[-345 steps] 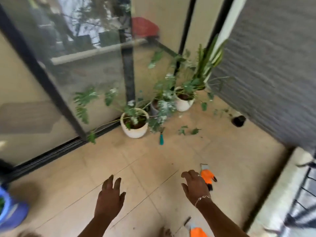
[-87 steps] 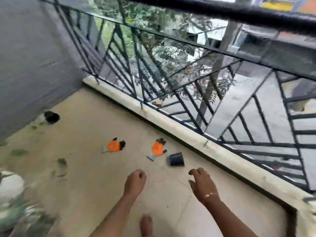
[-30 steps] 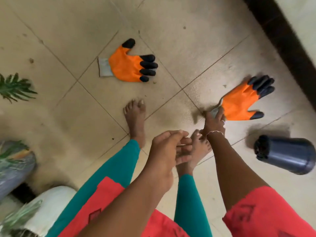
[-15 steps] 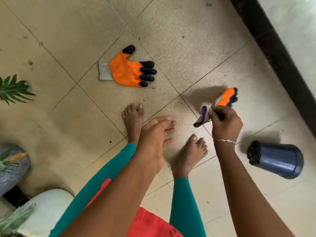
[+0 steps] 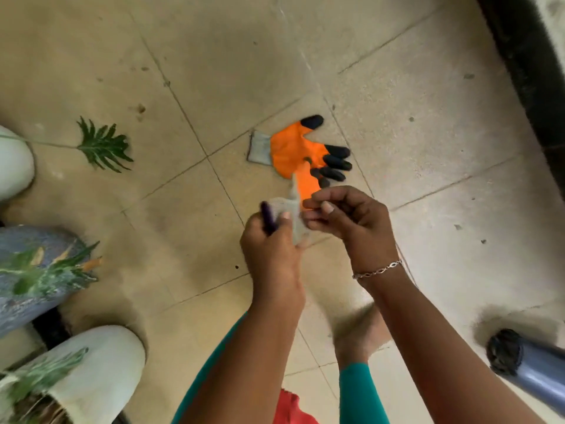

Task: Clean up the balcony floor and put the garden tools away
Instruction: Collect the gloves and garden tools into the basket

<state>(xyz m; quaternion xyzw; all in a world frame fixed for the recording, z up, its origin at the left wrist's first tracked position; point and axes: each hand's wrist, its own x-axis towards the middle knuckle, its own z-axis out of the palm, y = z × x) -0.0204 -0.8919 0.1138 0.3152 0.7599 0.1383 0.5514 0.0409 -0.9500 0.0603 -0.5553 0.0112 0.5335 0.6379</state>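
An orange garden glove with black fingertips and a grey cuff (image 5: 293,149) lies flat on the beige tiled floor. A second orange glove (image 5: 305,185) hangs between my two hands above the floor. My left hand (image 5: 272,240) pinches its grey cuff, and my right hand (image 5: 345,215) pinches the other side of the cuff. Most of the held glove is hidden behind my hands; only a strip of orange and the grey cuff show.
A dark grey plastic pot (image 5: 529,371) lies on its side at the lower right. White planters (image 5: 91,371) and a blue-grey pot (image 5: 33,270) with plants stand at the left. A fallen leaf (image 5: 101,146) lies on the tiles. A dark kerb (image 5: 526,62) runs along the right.
My right hand lifted the glove from the floor; now my left hand has joined it at the cuff. The view has shifted, so the other glove sits closer to centre.
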